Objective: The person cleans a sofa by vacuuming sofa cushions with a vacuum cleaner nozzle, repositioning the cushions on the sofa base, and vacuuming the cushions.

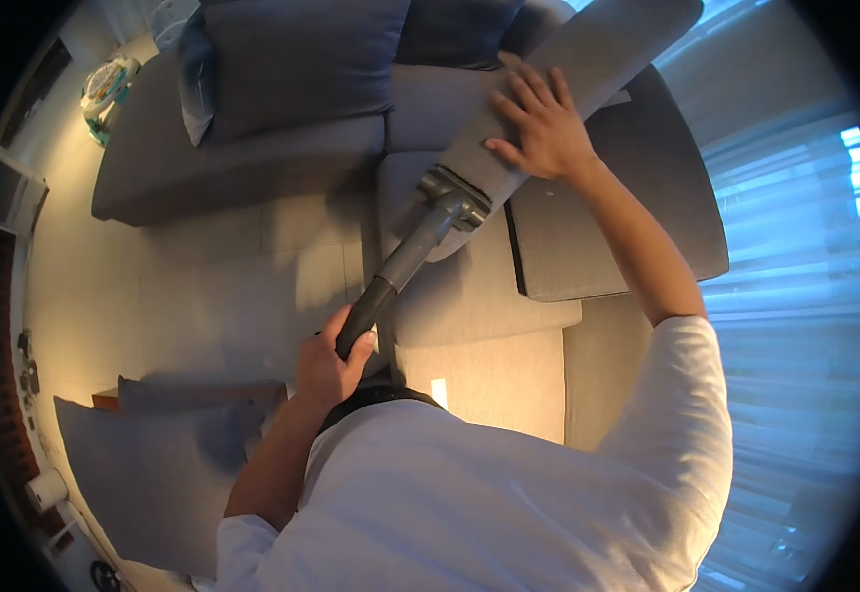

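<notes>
My left hand (333, 363) is wrapped round the dark handle of a grey vacuum tube (408, 259). The tube slants up to the right and ends in a wide floor-type nozzle (455, 199), which rests against the lower end of a long grey cushion (598, 59). On the upper face of that cushion lies my right hand (545, 128), its fingers spread and holding nothing. The cushion slopes over the seats of a grey sofa (489, 296).
Dark pillows (301, 64) lean on the sofa's far part. A loose grey cushion (144, 474) is at the lower left on the tiled floor (193, 286). Sheer curtains (795, 375) hang at the right. A white cylindrical object (47, 489) stands at the left edge.
</notes>
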Demonstrator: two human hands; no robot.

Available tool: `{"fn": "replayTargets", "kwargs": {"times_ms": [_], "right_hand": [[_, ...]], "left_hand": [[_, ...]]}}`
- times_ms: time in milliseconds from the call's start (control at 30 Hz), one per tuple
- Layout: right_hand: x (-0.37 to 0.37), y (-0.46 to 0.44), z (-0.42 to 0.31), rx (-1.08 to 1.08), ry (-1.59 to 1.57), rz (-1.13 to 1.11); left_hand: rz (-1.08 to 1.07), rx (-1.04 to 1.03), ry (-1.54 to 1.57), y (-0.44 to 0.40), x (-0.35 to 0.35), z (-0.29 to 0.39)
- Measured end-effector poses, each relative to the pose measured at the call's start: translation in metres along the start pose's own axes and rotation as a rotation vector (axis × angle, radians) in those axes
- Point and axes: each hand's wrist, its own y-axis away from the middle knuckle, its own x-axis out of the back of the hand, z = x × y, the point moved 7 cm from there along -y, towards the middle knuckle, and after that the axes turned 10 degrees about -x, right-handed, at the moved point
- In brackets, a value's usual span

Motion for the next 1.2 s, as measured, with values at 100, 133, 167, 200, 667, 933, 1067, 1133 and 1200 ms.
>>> {"fn": "replayTargets", "kwargs": {"times_ms": [100,133,167,200,667,933,1067,1133,1200], "right_hand": [[-0.002,0.003,0.019,-0.079,0.043,-0.01],[-0.004,0.007,0.03,-0.077,0.038,-0.013],[-0.005,0.007,0.045,-0.093,0.053,0.001],[-0.006,0.01,0.057,-0.117,0.069,0.009],[-0.029,0.008,0.118,-0.136,0.055,0.053],[-0.059,-0.006,0.076,0.138,-0.029,-0.59],[-0.064,-0.017,0.101,0.08,-0.134,-0.434],[-0.047,-0.041,0.134,0.044,-0.062,-0.382],[-0.007,-0.066,0.178,-0.185,-0.052,-0.343]], "left_hand": [[-0.033,-0.038,-0.079,0.003,-0.004,-0.014],[-0.034,-0.032,-0.079,0.009,-0.007,-0.026],[-0.056,-0.013,-0.02,0.02,-0.007,-0.047],[-0.087,0.006,0.038,0.032,-0.007,-0.067],[-0.073,-0.101,0.047,0.003,-0.03,-0.047],[-0.173,-0.057,-0.046,0.007,-0.036,-0.049],[-0.122,-0.118,0.056,0.011,-0.036,-0.044],[-0.048,-0.184,0.085,0.024,-0.017,-0.043],[0.019,-0.255,0.119,0.036,0.002,-0.044]]}}
